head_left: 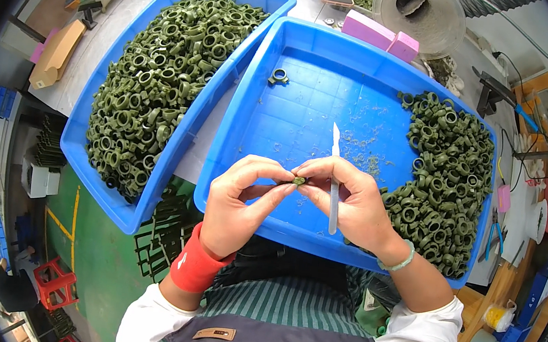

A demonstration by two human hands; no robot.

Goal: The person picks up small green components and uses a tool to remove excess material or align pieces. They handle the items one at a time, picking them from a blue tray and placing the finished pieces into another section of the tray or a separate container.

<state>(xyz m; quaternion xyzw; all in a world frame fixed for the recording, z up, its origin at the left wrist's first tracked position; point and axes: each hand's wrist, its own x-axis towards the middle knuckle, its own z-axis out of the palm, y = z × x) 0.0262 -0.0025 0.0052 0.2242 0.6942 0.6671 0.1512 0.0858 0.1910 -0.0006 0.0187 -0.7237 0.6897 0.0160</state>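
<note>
Small green piece [299,181] pinched at fingertips of both hands, above near part of right blue tray [327,102], between hands. Left hand [233,197]: thumb and index closed on piece from left. Right hand [359,198]: same grip from right, slim knife [333,209] also lodged among fingers (blade points to tray's far edge). Green ring heap [447,182] along tray's right edge; lone ring [279,76] near far left corner. Left tray [191,130], heaped with rings, stands beside on tabletop.
</note>
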